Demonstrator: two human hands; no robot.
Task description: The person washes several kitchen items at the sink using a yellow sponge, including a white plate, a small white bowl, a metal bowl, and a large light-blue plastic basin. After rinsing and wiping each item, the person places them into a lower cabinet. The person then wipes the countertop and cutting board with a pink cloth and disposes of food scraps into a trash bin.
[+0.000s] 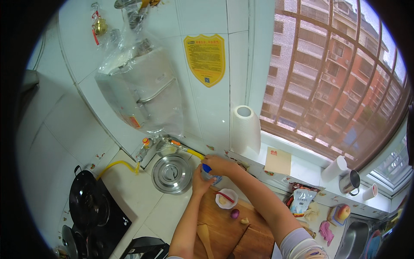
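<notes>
My left hand (203, 182) is wrapped around a small jar with a blue lid (206, 168). Over the top of that lid, the fingers of my right hand (220, 164) are closed; they hide most of it. Just in front of the hands, a white scalloped bowl (231, 205) holds a red chili pepper (227, 197) and some pale pieces. It rests on a wooden cutting board (220, 233). A small purple onion or shallot (234, 213) and what looks like a garlic clove (245, 220) lie near the bowl. Behind the jar, a blue-patterned container (217, 180) is partly covered.
A lidded steel pot (171, 174) stands left of my hands, below a yellow gas hose (195, 153). Further left, a black wok (89, 199) sits on the stove. A wooden spatula (205, 239) and apparently a cleaver (255, 241) lie on the board. The sink (355, 234) is far right.
</notes>
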